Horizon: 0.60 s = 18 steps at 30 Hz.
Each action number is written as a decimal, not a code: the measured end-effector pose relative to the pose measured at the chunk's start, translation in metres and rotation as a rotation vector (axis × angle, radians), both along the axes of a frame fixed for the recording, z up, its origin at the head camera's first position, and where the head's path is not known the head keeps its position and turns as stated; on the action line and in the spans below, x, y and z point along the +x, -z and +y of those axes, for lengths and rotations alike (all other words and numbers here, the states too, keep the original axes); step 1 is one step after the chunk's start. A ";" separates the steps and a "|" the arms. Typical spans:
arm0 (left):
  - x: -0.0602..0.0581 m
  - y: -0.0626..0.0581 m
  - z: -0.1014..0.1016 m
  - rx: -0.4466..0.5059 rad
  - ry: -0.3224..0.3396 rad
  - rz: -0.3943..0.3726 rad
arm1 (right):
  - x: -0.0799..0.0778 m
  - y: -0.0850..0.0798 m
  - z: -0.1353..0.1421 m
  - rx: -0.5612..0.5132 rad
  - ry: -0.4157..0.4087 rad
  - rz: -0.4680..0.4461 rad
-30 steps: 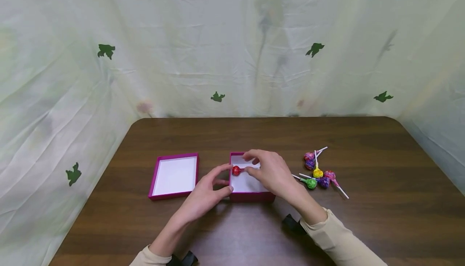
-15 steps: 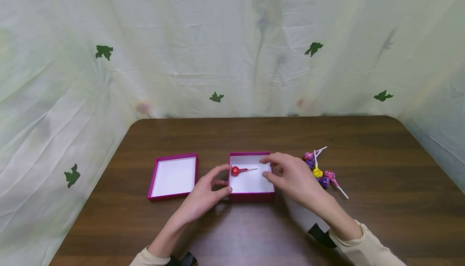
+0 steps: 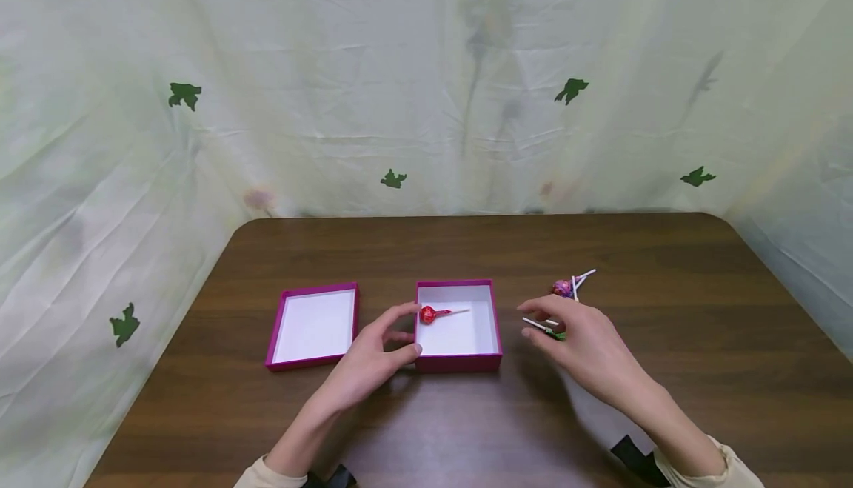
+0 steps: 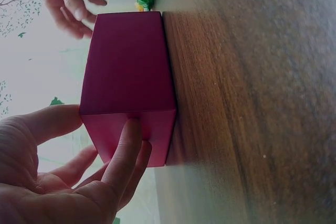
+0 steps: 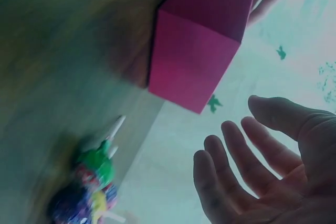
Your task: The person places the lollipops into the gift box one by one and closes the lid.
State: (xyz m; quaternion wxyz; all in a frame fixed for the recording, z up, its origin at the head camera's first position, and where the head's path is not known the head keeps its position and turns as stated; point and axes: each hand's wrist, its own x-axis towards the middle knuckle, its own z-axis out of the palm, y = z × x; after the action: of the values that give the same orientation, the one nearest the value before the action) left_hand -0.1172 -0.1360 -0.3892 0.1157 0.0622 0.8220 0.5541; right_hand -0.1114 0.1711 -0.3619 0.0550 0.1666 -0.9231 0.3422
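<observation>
My left hand (image 3: pixel 369 358) rests its fingertips against the left side of a magenta box (image 3: pixel 460 363) with a white inside. In the left wrist view, its extended fingers (image 4: pixel 126 153) touch the box wall. Inside the box lies one red lollipop (image 3: pixel 428 315), its stick pointing right. To the right, my right hand (image 3: pixel 593 347) hovers over a small group of lollipops and holds nothing, fingers spread in the right wrist view. A green lollipop (image 5: pixel 97 163) is below it, beside a dark purple one (image 5: pixel 71 203). The head view shows the group partly hidden behind that hand.
A shallow magenta lid (image 3: pixel 273 340), white inside, lies face up left of the box. The brown wooden table (image 3: pixel 413 251) backs onto a pale curtain (image 3: pixel 433 103) with leaf prints.
My right hand has let go of the red lollipop in the box and moved right, out of the box to the other lollipops. The left hand stays at the box.
</observation>
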 end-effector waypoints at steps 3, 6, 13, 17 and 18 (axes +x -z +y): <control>0.000 0.000 0.000 0.002 0.001 -0.004 | 0.005 0.001 0.008 0.014 0.024 -0.005; 0.000 0.000 -0.001 0.005 0.003 -0.003 | 0.008 0.000 0.017 0.026 0.043 -0.006; -0.001 0.001 -0.001 0.008 -0.001 -0.007 | 0.013 0.000 0.037 0.054 0.105 -0.009; -0.001 0.001 0.000 0.014 0.000 -0.013 | 0.014 0.002 0.048 0.080 0.133 0.007; -0.001 0.002 0.000 0.016 0.001 -0.014 | 0.014 0.003 0.051 0.080 0.137 0.005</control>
State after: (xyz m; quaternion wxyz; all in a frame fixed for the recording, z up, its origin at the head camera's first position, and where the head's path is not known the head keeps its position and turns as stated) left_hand -0.1181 -0.1361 -0.3908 0.1210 0.0597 0.8167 0.5611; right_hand -0.0972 0.2223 -0.3650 0.0740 0.1059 -0.9452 0.3000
